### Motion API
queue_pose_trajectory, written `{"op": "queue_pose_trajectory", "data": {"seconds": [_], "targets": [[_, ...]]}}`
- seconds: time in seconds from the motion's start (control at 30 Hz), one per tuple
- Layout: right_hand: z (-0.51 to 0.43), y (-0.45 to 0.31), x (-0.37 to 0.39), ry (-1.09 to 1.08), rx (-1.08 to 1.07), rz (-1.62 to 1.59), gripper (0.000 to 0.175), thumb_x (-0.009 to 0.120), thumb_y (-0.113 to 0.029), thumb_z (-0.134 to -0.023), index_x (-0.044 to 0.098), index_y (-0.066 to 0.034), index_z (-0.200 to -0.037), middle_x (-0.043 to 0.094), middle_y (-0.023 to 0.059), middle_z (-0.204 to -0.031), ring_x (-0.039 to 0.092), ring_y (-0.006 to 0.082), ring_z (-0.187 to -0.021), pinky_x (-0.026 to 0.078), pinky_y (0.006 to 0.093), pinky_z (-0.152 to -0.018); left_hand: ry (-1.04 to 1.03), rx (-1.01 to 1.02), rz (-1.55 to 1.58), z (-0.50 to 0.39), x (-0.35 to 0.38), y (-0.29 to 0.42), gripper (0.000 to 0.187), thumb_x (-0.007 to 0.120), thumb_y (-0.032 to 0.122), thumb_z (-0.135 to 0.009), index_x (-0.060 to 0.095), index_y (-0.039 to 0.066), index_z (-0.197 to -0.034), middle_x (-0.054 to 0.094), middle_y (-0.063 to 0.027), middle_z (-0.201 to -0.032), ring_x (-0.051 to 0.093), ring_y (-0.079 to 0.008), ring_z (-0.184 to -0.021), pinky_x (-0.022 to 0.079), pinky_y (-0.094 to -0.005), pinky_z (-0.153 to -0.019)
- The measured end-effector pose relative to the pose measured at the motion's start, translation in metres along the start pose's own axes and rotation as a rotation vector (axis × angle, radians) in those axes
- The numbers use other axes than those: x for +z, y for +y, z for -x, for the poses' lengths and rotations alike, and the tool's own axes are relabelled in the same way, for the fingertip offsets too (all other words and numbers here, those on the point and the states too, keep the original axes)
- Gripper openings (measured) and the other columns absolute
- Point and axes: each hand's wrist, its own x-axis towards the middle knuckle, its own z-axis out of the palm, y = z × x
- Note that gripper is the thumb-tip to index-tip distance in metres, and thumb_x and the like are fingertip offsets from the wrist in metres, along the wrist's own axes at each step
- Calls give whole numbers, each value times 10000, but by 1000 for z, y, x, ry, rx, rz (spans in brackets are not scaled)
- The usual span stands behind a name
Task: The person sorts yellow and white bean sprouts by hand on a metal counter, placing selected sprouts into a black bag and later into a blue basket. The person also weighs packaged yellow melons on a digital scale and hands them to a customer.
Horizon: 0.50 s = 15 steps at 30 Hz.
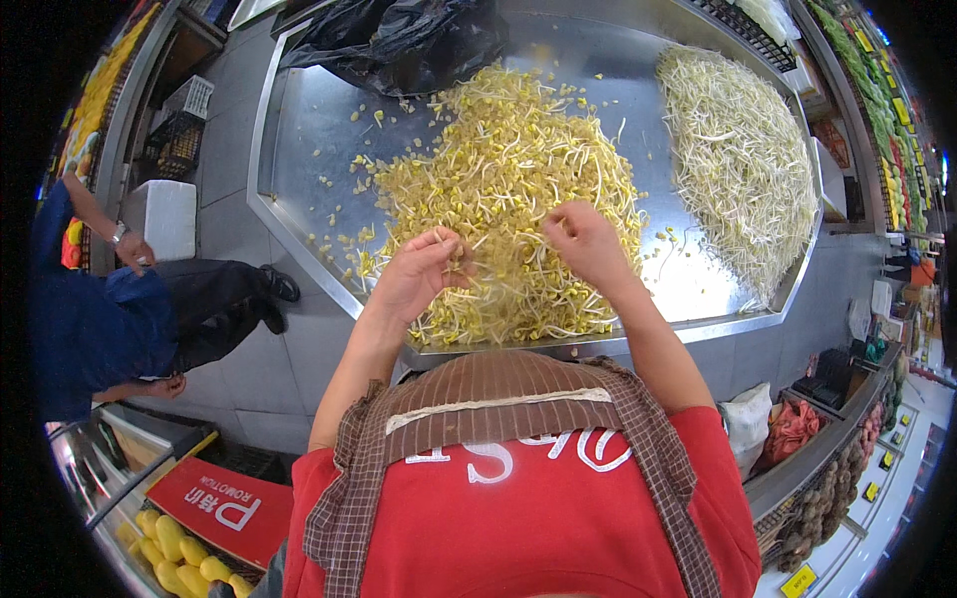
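Observation:
A heap of yellow-headed bean sprouts (pixel 516 172) covers the middle of a stainless steel tray table (pixel 314 112). Over its near left part is my left hand (pixel 425 267), thumb and fingers pinched on a few sprouts. My right hand (pixel 587 243) is curled above the heap's right side; whether it holds anything is hidden by its fingers. Loose sprouts between the hands look blurred. On the table's right side lies a separate pile of thin white bean sprouts (pixel 736 164).
A crumpled black plastic bag (pixel 404 45) lies on the table's far left part. At left, a person (pixel 105 299) in dark blue stands near a white foam box (pixel 170 218). Yellow mangoes (pixel 179 549) and a red promotion sign (pixel 224 508) are at lower left. Produce shelves (pixel 830 478) stand at right.

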Motion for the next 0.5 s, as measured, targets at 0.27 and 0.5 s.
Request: {"op": "queue_pose_trajectory", "data": {"seconds": [0.27, 0.5], "targets": [[-30, 68, -56, 74, 624, -1004, 187, 574, -195, -898, 557, -19, -959, 568, 7, -829, 565, 122, -726, 451, 265, -676, -20, -67, -429, -22, 23, -5, 205, 557, 227, -946, 633, 50, -1015, 525, 33, -665, 461, -57, -552, 384, -217, -536], [-79, 86, -36, 9, 329, 270, 459, 597, -413, -803, 630, -9, -1018, 654, 167, -973, 631, 317, -898, 468, 428, -806, -28, -139, -623, -47, 51, 9, 289, 458, 256, -997, 621, 24, -1055, 610, -18, -893, 517, -71, -556, 438, -222, -531]]}}
